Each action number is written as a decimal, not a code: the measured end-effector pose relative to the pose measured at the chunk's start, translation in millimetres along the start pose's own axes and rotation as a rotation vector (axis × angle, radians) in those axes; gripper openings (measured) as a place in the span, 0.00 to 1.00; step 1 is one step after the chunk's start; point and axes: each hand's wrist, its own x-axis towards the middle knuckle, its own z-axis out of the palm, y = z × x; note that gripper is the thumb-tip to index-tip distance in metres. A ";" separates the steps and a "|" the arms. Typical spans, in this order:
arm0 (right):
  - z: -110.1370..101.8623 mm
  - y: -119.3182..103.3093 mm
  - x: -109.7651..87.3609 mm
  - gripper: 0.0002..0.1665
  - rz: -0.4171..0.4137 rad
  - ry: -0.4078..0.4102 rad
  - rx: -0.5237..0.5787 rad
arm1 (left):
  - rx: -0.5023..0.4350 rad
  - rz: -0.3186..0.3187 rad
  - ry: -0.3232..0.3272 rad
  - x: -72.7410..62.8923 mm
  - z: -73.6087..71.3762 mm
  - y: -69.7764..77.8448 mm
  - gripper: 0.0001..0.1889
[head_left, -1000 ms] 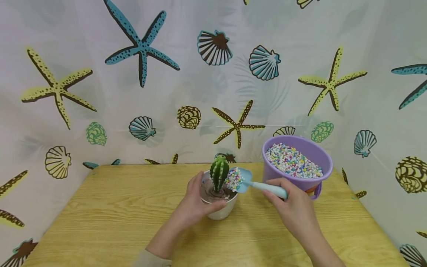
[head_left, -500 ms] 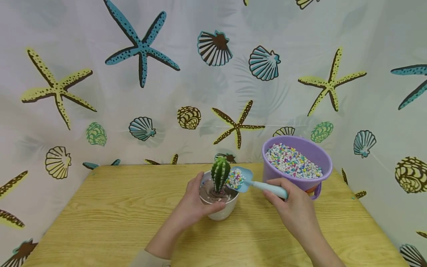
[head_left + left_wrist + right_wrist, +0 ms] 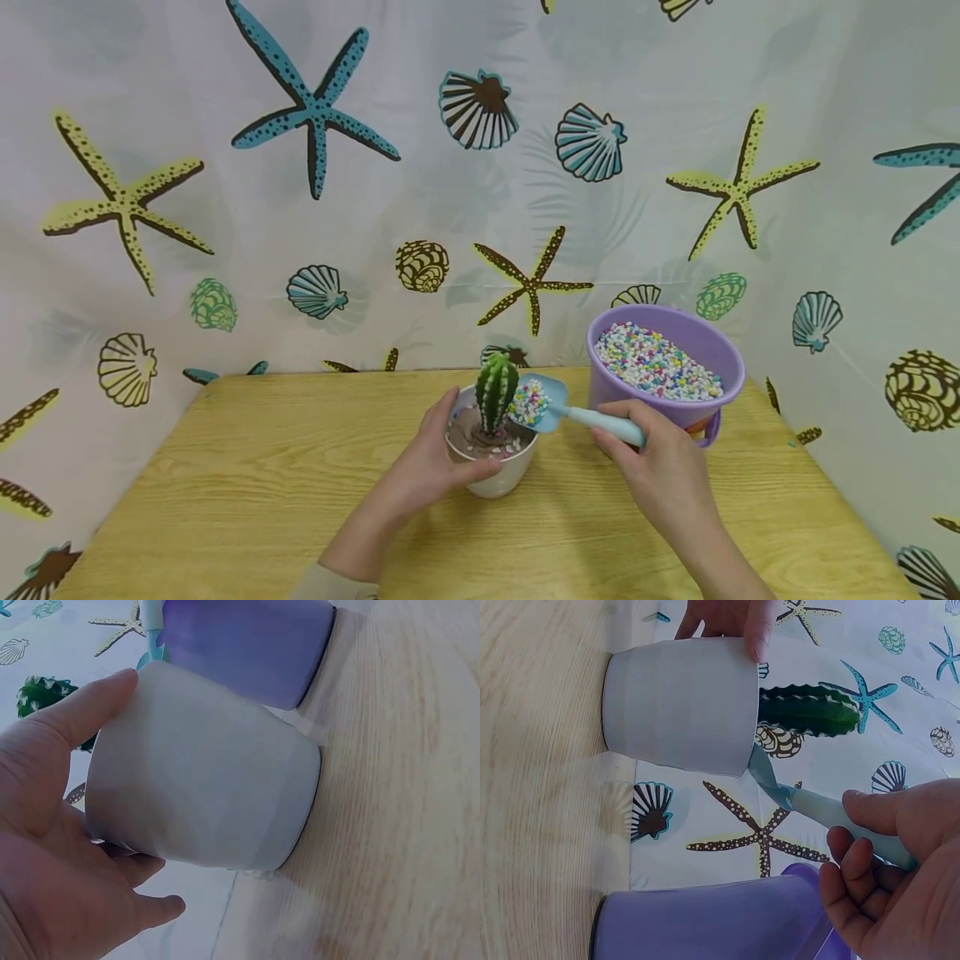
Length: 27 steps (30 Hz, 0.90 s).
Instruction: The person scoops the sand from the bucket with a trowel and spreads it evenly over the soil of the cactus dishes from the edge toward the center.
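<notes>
Our left fingers wrap the white pot; our right fingers pinch the scoop handle. Since a second ago the scoop has barely moved, and its pebbles remain unpoured at the cactus's 3 o'clock. The bucket stands at 2 o'clock on the table.

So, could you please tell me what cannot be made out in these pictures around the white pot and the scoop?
- Head view: the left hand covers the near left wall of the white ceramic pot.
- Left wrist view: the pot's wall hides the brown soil inside; the small blue plastic scoop is nearly all hidden behind it.
- Right wrist view: the pot rim hides the scoop's bowl and coloured pebbles; the purple plastic bucket is cut off by the bottom edge.
</notes>
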 end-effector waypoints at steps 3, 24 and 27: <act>0.2 0.6 -0.5 0.14 -0.018 0.013 -0.008 | -0.007 0.004 0.004 0.7 0.6 -0.3 0.69; -1.5 1.7 -0.1 0.16 -0.075 0.059 -0.059 | 0.056 0.026 0.045 1.3 10.8 -2.4 0.69; -2.8 1.0 0.0 0.16 -0.076 0.062 -0.064 | 0.025 0.019 0.010 2.1 6.2 -3.2 0.69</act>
